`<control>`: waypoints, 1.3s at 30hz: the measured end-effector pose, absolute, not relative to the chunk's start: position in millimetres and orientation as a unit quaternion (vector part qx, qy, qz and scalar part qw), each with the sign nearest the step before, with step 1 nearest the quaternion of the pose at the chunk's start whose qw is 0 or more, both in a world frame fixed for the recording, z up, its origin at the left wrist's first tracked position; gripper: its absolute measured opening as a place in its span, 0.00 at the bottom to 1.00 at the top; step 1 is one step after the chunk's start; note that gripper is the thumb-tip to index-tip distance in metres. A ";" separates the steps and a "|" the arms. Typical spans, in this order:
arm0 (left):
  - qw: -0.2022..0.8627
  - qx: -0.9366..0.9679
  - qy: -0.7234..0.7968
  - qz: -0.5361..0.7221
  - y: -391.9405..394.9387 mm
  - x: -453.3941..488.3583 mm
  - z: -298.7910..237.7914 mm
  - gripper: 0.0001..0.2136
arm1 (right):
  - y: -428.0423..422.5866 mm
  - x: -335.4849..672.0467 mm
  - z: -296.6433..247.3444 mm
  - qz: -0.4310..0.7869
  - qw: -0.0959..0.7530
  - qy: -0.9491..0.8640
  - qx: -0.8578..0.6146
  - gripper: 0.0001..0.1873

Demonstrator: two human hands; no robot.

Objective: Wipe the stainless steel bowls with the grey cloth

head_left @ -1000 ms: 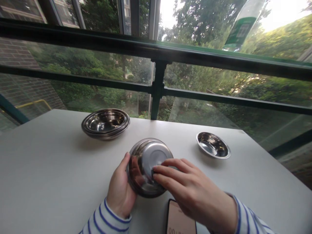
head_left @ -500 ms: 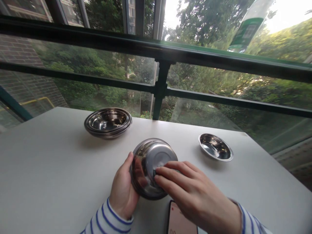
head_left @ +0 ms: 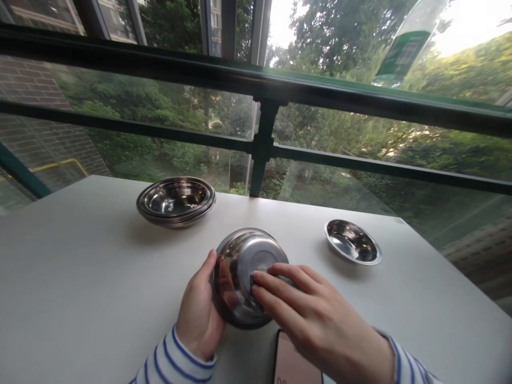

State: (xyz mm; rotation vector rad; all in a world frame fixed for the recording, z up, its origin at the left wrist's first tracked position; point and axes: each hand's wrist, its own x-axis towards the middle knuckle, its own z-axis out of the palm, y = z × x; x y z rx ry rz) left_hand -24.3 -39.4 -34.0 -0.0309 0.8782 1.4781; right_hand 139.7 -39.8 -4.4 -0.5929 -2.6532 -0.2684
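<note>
- Holding one steel bowl [head_left: 244, 266] turned bottom-up and tilted, low over the table [head_left: 80, 277], base toward the camera.
- Gripped at its left rim by the left hand [head_left: 198, 312], thumb up along the edge, palm cupped round the side.
- Touched on the base by the right hand [head_left: 320, 320], fingers [head_left: 276, 288] laid flat across the metal. Thumb hidden, so no telling whether clasping or merely pressing.
- Judged as partway through the bowls: a single bowl [head_left: 352, 241] standing upright, well apart to the right of the steel bowl, seemingly dealt with.
- Seemingly untouched as yet: a stack of bowls [head_left: 176, 201], nested upright, behind and to the left of the steel bowl, well apart from both hands.
- Lying just in front of the steel bowl, partly under the right hand: a phone [head_left: 294, 362].
</note>
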 end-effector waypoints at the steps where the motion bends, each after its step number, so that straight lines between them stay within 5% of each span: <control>1: 0.652 -0.009 0.388 0.651 -39.1 -24.3 -34.1 0.13 | -40.1 139.6 -3.1 -0.100 0.200 -0.952 -0.208 0.16; 39: 0.649 0.007 0.401 0.647 -40.1 -21.8 -34.7 0.09 | -31.8 146.8 -4.1 -0.105 0.198 -0.933 -0.280 0.15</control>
